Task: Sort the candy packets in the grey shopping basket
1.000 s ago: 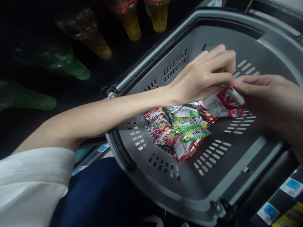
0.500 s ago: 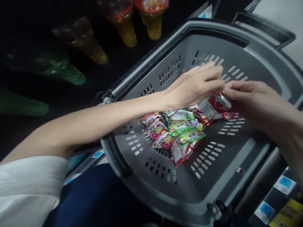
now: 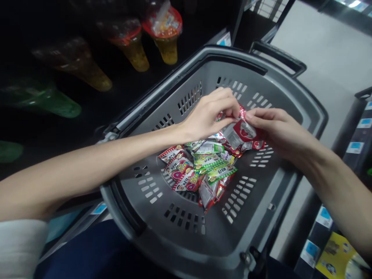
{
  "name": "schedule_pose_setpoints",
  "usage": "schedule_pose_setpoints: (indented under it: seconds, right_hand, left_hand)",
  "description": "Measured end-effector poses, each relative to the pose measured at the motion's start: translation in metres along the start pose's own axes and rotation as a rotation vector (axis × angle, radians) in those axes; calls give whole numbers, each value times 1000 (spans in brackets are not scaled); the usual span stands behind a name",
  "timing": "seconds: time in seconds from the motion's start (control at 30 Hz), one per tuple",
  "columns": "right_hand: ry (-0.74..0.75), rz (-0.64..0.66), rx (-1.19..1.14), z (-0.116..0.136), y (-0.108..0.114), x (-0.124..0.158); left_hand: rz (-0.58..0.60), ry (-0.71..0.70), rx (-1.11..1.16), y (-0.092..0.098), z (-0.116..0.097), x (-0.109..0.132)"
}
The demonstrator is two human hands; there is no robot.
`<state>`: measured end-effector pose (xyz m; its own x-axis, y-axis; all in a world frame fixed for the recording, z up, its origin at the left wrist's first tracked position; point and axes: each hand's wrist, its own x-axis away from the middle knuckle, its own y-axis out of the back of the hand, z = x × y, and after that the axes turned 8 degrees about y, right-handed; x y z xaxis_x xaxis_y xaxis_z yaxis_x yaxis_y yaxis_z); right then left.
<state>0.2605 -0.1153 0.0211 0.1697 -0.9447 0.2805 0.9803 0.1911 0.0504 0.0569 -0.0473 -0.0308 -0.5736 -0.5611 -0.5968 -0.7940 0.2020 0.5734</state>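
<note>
**Left hand [image 3: 215, 108] and right hand [image 3: 273, 122] pinch a red packet [image 3: 244, 133] over a grey basket [image 3: 226, 236]**

With the basket as the dial, the red packet hangs toward 2 o'clock, its top edge between both hands. The left, its fingers curled, reaches in from 8 o'clock; the right, thumb and forefinger nearly together, from 4 o'clock. Toward 7 o'clock from the red packet, small green and red packets [image 3: 206, 159] lie heaped inside the basket. Beyond its rim, tapered containers [image 3: 170, 50] stand near 11 o'clock.
</note>
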Motion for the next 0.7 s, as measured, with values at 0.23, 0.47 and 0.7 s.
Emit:
schedule_pose_setpoints:
  seconds: [0.23, 0.47, 0.7]
  right_hand:
    - [31, 33, 32, -2, 2, -1]
    - [45, 53, 44, -3, 4, -2]
    - [50, 43, 26, -1, 2, 0]
  left_hand:
    - [-17, 10, 32, 0, -4, 1]
    - [-57, 114, 94, -2, -2, -1]
    - [-26, 101, 64, 0, -3, 0]
